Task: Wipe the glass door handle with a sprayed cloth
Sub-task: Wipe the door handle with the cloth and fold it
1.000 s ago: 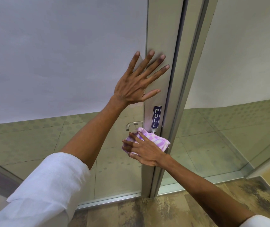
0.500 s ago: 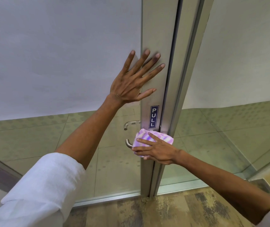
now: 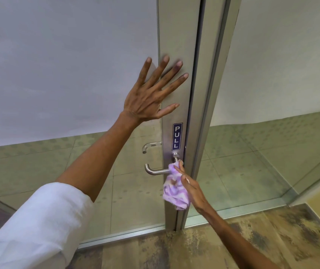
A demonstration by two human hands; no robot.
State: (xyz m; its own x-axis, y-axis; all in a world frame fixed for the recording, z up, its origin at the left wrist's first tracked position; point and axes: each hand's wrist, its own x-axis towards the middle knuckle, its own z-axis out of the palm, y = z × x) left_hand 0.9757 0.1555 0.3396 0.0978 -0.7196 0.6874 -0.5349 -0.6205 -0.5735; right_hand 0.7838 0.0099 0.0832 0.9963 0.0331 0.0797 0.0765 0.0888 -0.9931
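Note:
A brushed-metal lever handle (image 3: 155, 171) sticks out of the door's metal stile (image 3: 176, 35), just below a blue PULL sign (image 3: 177, 136). My right hand (image 3: 191, 186) holds a purple-and-white cloth (image 3: 174, 189) against the handle's inner end, near its round base; most of the lever shows bare to the left. The cloth hangs down below the handle. My left hand (image 3: 151, 94) lies flat with fingers spread on the stile and the frosted glass, above the sign.
A second handle (image 3: 149, 146) shows through the glass on the door's far side. The fixed frame (image 3: 211, 94) and another glass panel stand to the right. Patterned carpet (image 3: 233, 239) covers the floor on my side.
My right hand has slid the cloth right along the lever toward its base, uncovering the lever's free end, and the cloth now hangs lower. The left hand stays pressed on the door.

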